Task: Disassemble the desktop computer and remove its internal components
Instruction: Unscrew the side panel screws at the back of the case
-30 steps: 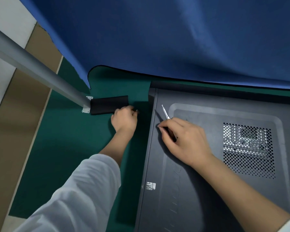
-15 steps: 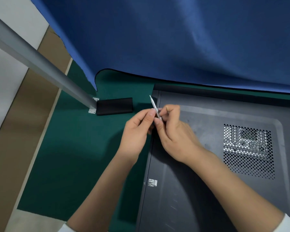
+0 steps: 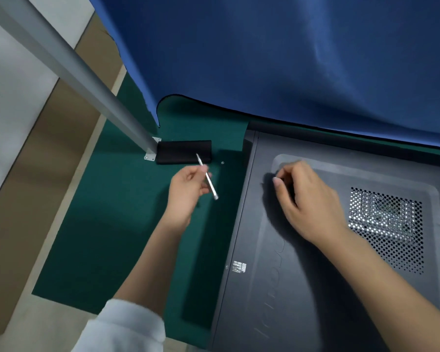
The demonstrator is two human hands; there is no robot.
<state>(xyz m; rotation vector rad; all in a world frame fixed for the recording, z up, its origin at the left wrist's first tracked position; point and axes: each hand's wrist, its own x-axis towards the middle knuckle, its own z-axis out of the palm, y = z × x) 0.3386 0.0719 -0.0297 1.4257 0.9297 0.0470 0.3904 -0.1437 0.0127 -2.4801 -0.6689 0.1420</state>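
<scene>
Head view: a person's two hands work at the left edge of a dark grey desktop computer case (image 3: 315, 288) lying on its side on a green mat (image 3: 107, 224).

The left hand (image 3: 186, 193) hovers over the mat just left of the case and pinches a slim silver screwdriver (image 3: 207, 180) between thumb and fingertips, the tool tilted with its tip up towards a black pouch (image 3: 183, 154). The right hand (image 3: 308, 201) rests on the case's side panel near its upper left corner, fingers curled under; whether they hold anything cannot be told. A small screw (image 3: 222, 162) lies on the mat beside the pouch. A perforated vent (image 3: 389, 224) sits to the right of that hand. A blue cloth (image 3: 290, 59) hangs behind, and a grey metal pole (image 3: 69, 72) slants down to a bracket by the pouch.
</scene>
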